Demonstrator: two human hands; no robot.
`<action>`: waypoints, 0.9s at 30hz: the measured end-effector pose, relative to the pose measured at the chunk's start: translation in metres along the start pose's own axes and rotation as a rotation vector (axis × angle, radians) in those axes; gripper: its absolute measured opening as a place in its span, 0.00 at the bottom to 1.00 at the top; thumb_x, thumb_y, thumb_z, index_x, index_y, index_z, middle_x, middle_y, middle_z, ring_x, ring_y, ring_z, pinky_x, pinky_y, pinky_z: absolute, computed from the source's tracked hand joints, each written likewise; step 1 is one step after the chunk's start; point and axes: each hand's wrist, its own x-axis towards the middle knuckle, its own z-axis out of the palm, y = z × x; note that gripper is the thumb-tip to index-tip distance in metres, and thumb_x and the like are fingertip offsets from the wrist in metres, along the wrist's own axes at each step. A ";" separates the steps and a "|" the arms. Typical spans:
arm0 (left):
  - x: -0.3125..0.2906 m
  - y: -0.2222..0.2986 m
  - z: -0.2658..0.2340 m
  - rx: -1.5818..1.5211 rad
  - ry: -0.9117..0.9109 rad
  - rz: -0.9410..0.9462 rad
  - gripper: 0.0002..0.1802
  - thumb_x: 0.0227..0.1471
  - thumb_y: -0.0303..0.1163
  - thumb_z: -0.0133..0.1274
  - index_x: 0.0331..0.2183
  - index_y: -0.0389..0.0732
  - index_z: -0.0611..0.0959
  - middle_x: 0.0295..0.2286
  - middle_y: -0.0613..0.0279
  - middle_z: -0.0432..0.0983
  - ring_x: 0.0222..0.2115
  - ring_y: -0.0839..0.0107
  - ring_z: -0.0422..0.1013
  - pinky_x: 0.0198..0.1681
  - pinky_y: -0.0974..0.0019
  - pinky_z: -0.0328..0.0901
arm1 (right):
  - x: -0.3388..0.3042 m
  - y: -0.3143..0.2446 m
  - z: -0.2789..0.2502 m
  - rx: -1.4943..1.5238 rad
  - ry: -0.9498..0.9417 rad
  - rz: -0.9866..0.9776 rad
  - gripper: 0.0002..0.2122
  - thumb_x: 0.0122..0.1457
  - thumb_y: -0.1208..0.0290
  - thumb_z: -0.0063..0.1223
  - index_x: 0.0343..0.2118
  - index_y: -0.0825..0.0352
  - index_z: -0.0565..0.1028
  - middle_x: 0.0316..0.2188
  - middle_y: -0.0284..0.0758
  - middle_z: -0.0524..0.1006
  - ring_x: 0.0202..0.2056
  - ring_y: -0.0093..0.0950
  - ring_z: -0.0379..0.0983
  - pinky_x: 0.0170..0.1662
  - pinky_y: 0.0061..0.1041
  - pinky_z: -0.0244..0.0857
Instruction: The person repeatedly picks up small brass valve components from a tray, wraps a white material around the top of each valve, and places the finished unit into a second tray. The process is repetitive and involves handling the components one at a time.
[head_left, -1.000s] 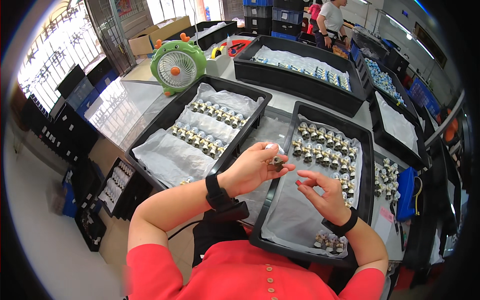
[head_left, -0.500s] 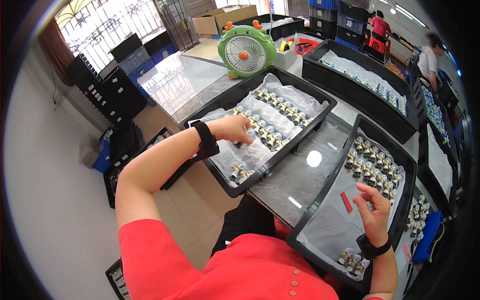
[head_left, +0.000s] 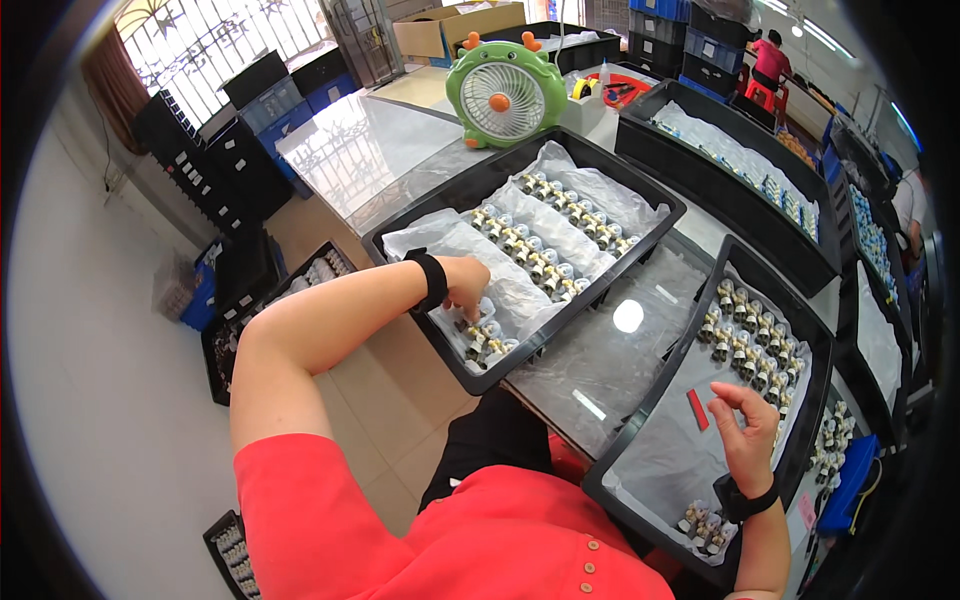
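Note:
My left hand [head_left: 466, 284] reaches down into the near left corner of a black tray [head_left: 462, 378] lined with white sheeting. Its fingers pinch a small dome-topped piece, mostly covered by the fingers, beside a short cluster of similar pieces [head_left: 490, 345]. These have clear tops, gold middles and dark lower parts. Longer rows of them [head_left: 530, 252] stand farther back. Over a second lined tray [head_left: 622, 437], my right hand [head_left: 748, 430] hovers with thumb and forefinger curved but apart, holding nothing. Near it lie a red strip [head_left: 697, 410] and rows of like pieces [head_left: 750, 335].
A green fan [head_left: 503, 95] stands behind the left tray. Another black tray [head_left: 730, 180] with blue-topped pieces sits at the back right. A blue pouch [head_left: 848, 485] lies right of my right forearm. Stacked crates [head_left: 270, 110] line the window side; people are in the background.
My left hand has moved from the middle of the left tray down to its near left corner. My right hand stays over the right tray. A background person has shifted right.

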 end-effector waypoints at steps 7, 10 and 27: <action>0.013 -0.007 0.002 0.040 0.003 0.008 0.19 0.36 0.42 0.65 0.21 0.35 0.81 0.21 0.58 0.78 0.23 0.69 0.77 0.26 0.68 0.69 | -0.001 0.001 -0.002 0.010 0.013 -0.015 0.08 0.53 0.79 0.56 0.36 0.70 0.78 0.24 0.35 0.78 0.26 0.23 0.74 0.31 0.20 0.65; 0.017 -0.008 0.004 0.044 0.056 0.024 0.19 0.35 0.43 0.66 0.21 0.35 0.82 0.22 0.59 0.78 0.25 0.70 0.76 0.26 0.67 0.68 | -0.001 -0.001 -0.003 0.011 0.024 -0.019 0.07 0.53 0.79 0.56 0.36 0.70 0.78 0.24 0.36 0.78 0.27 0.23 0.75 0.31 0.20 0.65; -0.017 0.017 -0.005 0.224 0.038 -0.092 0.22 0.33 0.42 0.67 0.25 0.31 0.84 0.23 0.52 0.79 0.22 0.64 0.77 0.25 0.63 0.71 | -0.001 -0.008 -0.007 0.006 0.016 -0.045 0.07 0.52 0.80 0.56 0.35 0.70 0.78 0.24 0.36 0.78 0.25 0.23 0.74 0.29 0.19 0.64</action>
